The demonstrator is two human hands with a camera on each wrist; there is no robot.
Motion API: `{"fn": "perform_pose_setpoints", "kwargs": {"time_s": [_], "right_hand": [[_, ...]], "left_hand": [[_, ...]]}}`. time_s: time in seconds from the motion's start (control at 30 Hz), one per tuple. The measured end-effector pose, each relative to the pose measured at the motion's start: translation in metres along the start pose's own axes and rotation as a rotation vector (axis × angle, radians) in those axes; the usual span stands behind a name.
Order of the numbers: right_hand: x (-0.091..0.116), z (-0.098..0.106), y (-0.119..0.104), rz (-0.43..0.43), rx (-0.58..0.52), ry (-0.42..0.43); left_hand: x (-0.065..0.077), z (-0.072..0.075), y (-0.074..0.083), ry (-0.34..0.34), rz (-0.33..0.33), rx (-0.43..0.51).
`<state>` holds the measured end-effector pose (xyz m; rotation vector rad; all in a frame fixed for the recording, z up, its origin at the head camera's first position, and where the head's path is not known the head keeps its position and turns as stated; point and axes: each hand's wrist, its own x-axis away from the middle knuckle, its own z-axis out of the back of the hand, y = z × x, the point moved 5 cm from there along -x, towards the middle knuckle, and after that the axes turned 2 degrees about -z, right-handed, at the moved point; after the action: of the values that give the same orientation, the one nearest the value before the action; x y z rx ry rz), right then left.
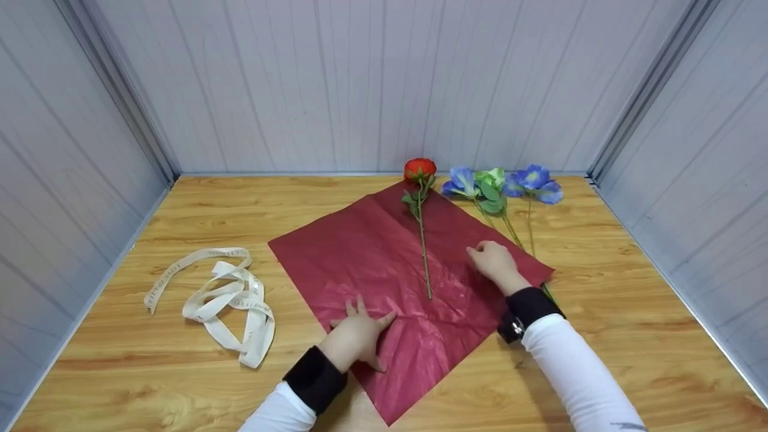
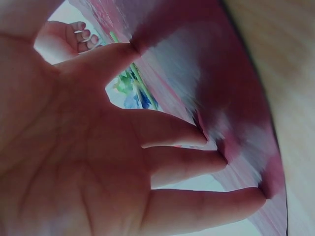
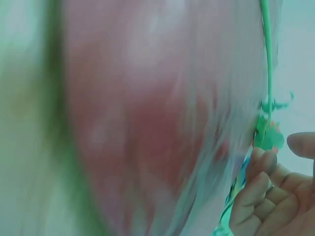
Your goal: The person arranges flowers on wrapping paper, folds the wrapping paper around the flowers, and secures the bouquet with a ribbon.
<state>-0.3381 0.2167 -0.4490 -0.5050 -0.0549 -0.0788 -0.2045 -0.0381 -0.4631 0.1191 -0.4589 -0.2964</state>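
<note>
Rose [image 1: 423,240] runs pretty much near-to-far, just left of the right hand [image 1: 493,262] (fingers loosely curled, empty), while left hand [image 1: 357,337] has fingers spread on the paper [image 1: 354,240].

Paper [image 1: 360,252], ctr of frame: maroon, plain, w/ lighter shiny creases. Rose [image 1: 419,168], upper ctr: red; stem [image 1: 424,252] green. Blue flowers [image 1: 533,178], upper rt: violet-tinged. Pale flower [image 1: 494,176], betw. them: lt. green. Ribbon [image 1: 261,330], left: off-white, dk. lettering. Tabletop [image 1: 630,336]: yellow-brn., wood grain. Back wall [image 1: 384,90], top: pale grey, dk. vert. streaks. Sleeves [image 1: 576,372], bottom: white. Wristbands [image 1: 316,379]: blk.
</note>
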Motion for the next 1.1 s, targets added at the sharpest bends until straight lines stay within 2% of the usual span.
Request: {"fn": "perform_pose_setpoints", "kwargs": {"time_s": [0.2,0.37,0.47,0.63,0.77,0.9,1.0,1.1], "right_hand": [[-0.001,0.028,0.037,-0.065,-0.014,0.070],[0.002,0.044,0.065,-0.152,0.049,0.116],[0.004,0.044,0.078,-0.217,0.074,0.095],[0.005,0.038,0.092,-0.287,0.042,0.025],[0.005,0.038,0.098,-0.312,-0.061,0.041],[0.004,0.043,0.101,-0.317,-0.152,0.121],[0.003,0.047,0.099,-0.287,-0.159,0.171],[0.002,0.048,0.097,-0.240,-0.124,0.170]], "left_hand": [[-0.001,-0.001,-0.001,-0.005,0.000,0.012],[-0.001,-0.001,-0.003,-0.012,0.007,0.022],[-0.001,-0.002,-0.003,-0.016,0.012,0.019],[-0.001,-0.003,-0.004,-0.020,0.015,0.011],[-0.001,-0.003,-0.005,-0.023,0.017,0.014],[0.000,-0.002,-0.005,-0.014,0.016,0.024],[0.001,0.000,-0.005,-0.003,0.012,0.030],[0.001,0.001,-0.005,0.007,0.005,0.033]]}}
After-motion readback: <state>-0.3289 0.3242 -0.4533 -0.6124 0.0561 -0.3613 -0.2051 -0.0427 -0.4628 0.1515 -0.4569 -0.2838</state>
